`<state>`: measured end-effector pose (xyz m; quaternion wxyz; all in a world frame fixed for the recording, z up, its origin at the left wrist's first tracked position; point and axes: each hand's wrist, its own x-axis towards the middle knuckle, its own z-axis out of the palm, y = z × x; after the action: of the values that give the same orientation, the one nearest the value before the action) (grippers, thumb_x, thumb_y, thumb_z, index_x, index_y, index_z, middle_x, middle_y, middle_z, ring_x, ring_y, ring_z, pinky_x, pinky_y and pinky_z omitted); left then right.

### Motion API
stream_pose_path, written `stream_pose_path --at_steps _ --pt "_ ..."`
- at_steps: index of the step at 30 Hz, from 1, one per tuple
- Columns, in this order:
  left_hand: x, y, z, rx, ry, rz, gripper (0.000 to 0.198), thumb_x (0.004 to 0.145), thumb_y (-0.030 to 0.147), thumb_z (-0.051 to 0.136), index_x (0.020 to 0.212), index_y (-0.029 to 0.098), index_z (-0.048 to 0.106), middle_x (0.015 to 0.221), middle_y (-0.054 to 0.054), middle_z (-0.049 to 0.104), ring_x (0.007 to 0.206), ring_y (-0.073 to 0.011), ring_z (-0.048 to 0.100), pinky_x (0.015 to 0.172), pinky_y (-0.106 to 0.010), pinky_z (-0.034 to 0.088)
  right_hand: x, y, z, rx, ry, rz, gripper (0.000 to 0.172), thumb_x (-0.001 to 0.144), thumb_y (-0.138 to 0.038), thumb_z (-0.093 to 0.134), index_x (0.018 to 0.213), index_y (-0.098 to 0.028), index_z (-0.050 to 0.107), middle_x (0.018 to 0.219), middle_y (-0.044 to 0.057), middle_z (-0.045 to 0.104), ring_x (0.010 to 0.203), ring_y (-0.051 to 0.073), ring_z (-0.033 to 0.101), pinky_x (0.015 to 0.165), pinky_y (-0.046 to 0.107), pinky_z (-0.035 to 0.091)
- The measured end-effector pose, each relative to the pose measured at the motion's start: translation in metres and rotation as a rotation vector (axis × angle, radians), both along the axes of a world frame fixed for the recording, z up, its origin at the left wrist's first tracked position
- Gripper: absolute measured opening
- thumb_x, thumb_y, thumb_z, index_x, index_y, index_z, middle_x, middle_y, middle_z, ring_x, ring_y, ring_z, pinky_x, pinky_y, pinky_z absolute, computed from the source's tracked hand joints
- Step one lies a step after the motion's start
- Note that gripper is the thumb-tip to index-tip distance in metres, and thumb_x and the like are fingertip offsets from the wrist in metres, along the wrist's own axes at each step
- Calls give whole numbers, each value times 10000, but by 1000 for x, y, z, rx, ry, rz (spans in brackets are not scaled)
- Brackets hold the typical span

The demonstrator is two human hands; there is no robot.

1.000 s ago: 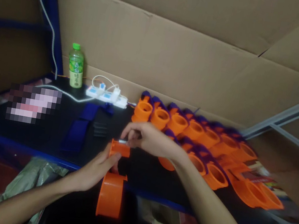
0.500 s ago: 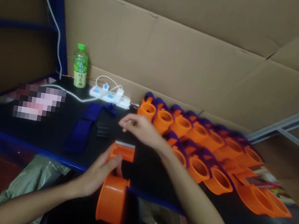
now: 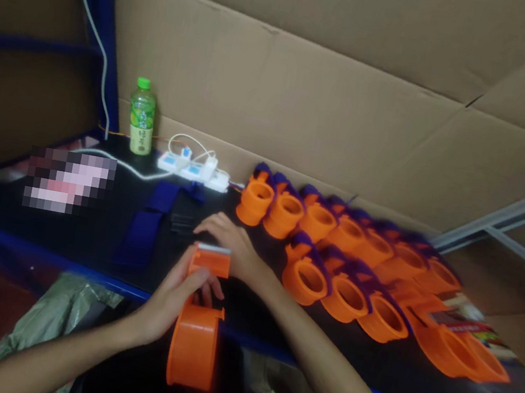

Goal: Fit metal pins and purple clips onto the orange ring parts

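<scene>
Both forearms bare, no sleeves, rings or watch.

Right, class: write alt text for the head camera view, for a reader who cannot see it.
A left hand grips an orange tape dispenser at a black table's edge, while the right hand rests behind it. Rows of assembled orange dispensers line the right.

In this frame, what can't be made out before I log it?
- Head view: the pixelated patch on the black table masks whatever lies there.
- The right hand sits partly behind the orange dispenser; its fingertips and what they touch are hidden.
- The bottle label is too small to read.
- The far orange parts are blurred.
- The left hand covers the dispenser's near side.
</scene>
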<state>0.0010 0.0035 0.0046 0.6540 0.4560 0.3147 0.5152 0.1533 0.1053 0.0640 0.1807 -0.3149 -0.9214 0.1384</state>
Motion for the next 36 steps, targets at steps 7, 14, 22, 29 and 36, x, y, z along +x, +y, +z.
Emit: stream_pose_path --at_steps 7,14,22,29,36 --pt "6 5 2 -66 -70 222 382 898 524 627 1104 208 566 792 -7 665 715 -160 617 707 -285 481 38 -26 33 -304 389 -268 345 912 -432 650 1165 -200 687 857 9 629 593 79 483 531 214 392" --pt "7 4 4 -13 -74 223 365 889 466 671 1139 221 569 821 4 649 714 -151 590 777 -320 509 30 -55 57 5 235 -68 230 956 -296 612 1149 -256 731 1080 73 664 975 177 610 830 319 519" --pt "5 8 -2 -70 -82 220 419 891 494 661 1186 216 552 769 17 634 708 -149 581 736 -289 482 5 -64 35 104 231 -109 248 976 -304 577 1153 -224 731 936 81 655 914 186 603 784 318 526" --pt "-2 12 11 -248 -296 55 454 888 594 585 782 154 612 702 -46 640 633 -163 601 645 -301 497 -1 -30 48 -2 259 -82 331 1016 -383 496 1231 -236 700 939 59 690 846 154 631 756 284 519" --pt "-9 10 18 -449 -451 -78 509 865 650 550 693 174 604 615 -43 612 551 -176 611 568 -315 514 -41 65 14 117 -164 -255 325 952 -207 577 1264 -173 660 1291 126 635 1214 242 552 1000 353 466"
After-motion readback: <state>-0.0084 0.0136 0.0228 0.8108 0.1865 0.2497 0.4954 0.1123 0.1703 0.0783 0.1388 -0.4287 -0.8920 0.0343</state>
